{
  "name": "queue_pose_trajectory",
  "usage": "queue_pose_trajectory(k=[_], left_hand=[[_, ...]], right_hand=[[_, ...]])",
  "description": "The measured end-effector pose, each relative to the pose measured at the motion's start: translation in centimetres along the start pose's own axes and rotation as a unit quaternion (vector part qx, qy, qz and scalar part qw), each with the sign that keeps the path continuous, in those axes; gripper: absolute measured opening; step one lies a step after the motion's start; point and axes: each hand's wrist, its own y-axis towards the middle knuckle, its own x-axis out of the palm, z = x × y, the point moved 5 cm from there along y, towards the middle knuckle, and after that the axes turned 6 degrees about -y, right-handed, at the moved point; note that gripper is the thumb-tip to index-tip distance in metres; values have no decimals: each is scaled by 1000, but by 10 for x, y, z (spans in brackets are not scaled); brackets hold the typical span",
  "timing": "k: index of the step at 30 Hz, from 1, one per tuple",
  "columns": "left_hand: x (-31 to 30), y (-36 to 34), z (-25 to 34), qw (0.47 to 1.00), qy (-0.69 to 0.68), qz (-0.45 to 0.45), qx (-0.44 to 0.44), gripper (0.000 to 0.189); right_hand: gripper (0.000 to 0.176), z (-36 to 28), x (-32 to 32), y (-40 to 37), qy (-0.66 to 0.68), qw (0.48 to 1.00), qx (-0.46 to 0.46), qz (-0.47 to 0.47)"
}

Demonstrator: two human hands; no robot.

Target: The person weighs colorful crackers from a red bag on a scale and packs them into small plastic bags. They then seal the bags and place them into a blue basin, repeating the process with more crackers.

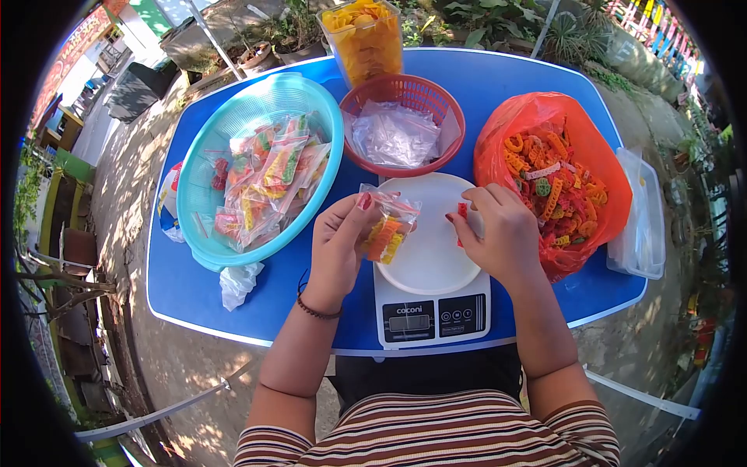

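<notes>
My left hand (340,237) is closed on a small clear plastic bag (389,229) with orange and yellow snack pieces inside, at the left edge of the scale's white plate. My right hand (498,233) pinches a small red snack piece (461,222) above the plate's right side. Under both hands is the white kitchen scale (432,268), its display facing me. To the right, a red plastic bag (498,140) stands open, full of loose colourful snack pieces. A turquoise basket (206,156) on the left holds several filled bags (284,167).
A red basket (443,97) of empty clear bags (395,136) stands behind the scale. Beyond it is a clear container of yellow chips (362,39). A clear plastic tub (642,218) lies at the blue table's (311,311) right edge. Crumpled plastic (240,284) lies at left.
</notes>
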Motion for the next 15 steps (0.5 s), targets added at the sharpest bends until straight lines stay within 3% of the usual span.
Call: queue_pose_trajectory(k=[6, 11, 15], left_hand=[[-3, 3, -3, 999, 45, -11, 26, 28], [5, 0, 2, 992, 110, -7, 61, 20], [8, -3, 5, 989, 132, -18, 66, 21]], right_hand=[[12, 6, 16, -7, 83, 996, 38, -12], [24, -2, 10, -3, 195, 977, 54, -64], [31, -6, -1, 1, 289, 957, -4, 3]])
